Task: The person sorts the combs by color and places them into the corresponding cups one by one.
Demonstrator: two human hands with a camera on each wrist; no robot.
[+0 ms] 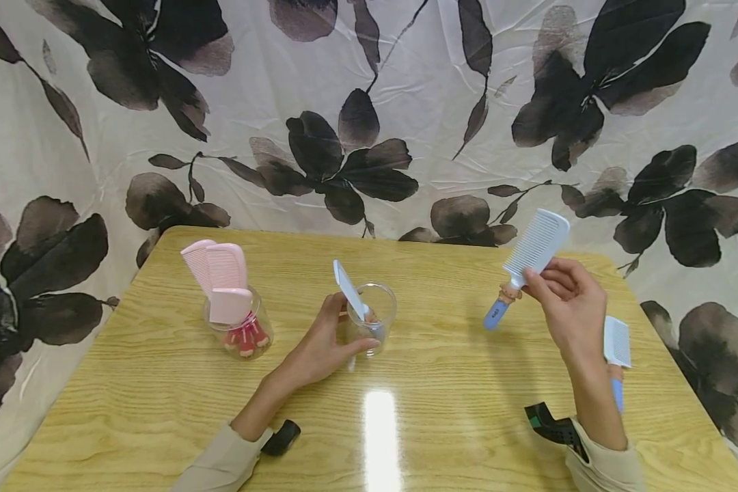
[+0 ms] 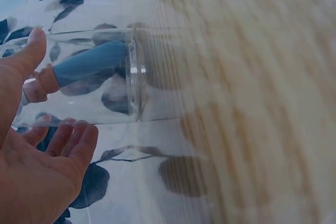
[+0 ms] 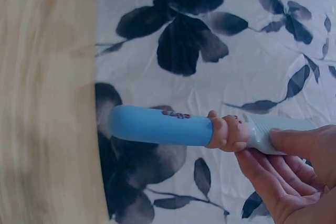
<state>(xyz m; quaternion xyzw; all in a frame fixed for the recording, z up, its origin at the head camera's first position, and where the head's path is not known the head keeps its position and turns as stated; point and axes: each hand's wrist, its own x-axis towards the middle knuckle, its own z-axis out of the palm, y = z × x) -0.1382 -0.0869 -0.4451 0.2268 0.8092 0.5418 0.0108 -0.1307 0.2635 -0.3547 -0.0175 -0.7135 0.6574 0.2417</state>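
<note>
My left hand grips the clear cup, likely for steadiness (leaning comb inside). My right hand pinches the raised comb, leaving its handle free.

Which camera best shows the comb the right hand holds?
The head view: the blue comb in the right hand appears nearly whole, teeth and handle. The right wrist view shows the handle closely, teeth partly hidden; the left wrist view, only a blurred piece.
</note>
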